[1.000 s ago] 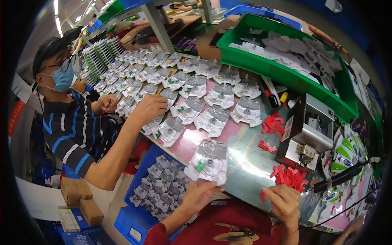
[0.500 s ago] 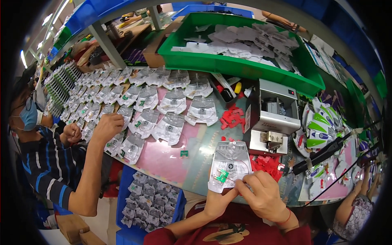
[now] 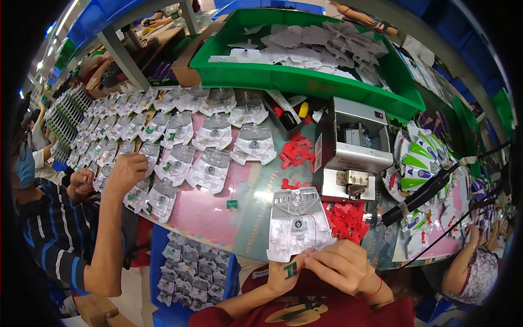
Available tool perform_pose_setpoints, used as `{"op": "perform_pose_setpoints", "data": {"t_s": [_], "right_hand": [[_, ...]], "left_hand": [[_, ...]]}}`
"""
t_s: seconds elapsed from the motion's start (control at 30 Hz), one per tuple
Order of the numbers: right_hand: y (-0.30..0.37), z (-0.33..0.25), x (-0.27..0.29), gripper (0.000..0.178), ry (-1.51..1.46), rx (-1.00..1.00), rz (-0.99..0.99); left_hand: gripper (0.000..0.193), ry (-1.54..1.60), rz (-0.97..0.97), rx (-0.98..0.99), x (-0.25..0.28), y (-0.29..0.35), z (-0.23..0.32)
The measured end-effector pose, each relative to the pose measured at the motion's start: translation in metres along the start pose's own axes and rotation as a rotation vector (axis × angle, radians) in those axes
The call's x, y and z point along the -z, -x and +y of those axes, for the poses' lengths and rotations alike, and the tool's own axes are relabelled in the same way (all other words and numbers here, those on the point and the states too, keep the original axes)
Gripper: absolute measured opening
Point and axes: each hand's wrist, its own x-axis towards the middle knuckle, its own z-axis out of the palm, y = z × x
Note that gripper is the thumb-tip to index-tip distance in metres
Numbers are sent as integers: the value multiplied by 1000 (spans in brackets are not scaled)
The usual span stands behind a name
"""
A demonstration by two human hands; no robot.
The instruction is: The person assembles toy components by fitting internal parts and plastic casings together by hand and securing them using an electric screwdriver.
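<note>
A white-and-grey plastic housing point(image 3: 298, 228) with a round black part in its middle stands at the front edge of the table. My left hand point(image 3: 282, 279) is closed at its near edge, the fingers partly hidden. Over the back of that hand lies a small green circuit board point(image 3: 291, 271). Beside it my right hand point(image 3: 343, 264) pinches at the housing's lower right edge, fingertips meeting my left thumb. A thin reddish wire point(image 3: 315, 233) runs down the housing's right side to these fingertips; the pinch itself is mostly covered.
Rows of similar housings point(image 3: 209, 170) fill the left of the table. A silver machine point(image 3: 357, 147) stands behind red plastic pieces point(image 3: 346, 222). Beyond is a green bin point(image 3: 305, 84); a blue crate point(image 3: 231, 275) sits low left. A co-worker's arm point(image 3: 111, 234) reaches in from the left.
The green circuit board has come off the housing's face and now lies over my left hand. My right hand stays pinched at the lower edge. The whole view has shifted slightly.
</note>
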Motion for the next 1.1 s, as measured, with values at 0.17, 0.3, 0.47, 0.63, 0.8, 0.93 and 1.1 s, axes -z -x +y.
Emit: {"op": "perform_pose_setpoints", "data": {"t_s": [0.17, 0.3, 0.47, 0.63, 0.8, 0.93, 1.1], "right_hand": [[10, -1, -1, 22, 15, 75, -19], [15, 2, -2, 19, -53, 129, 18], [18, 3, -10, 18, -82, 138, -16], [19, 3, -12, 17, -64, 171, -61], [17, 4, -9, 16, -49, 207, -72], [26, 11, 19, 21, 86, -53, 71], [62, 17, 20, 25, -37, -577, 180]], "left_hand": [[19, 315, 64, 103, -6, -1, 11], [25, 674, 92, 396, -8, -8, 23], [26, 614, 174, 423, -14, -10, 32], [26, 359, 70, 368, -7, -11, 24], [32, 303, 193, 420, -3, -18, 23], [42, 371, 212, 369, 13, -34, 33], [43, 384, 268, 282, 36, -43, 36]]}}
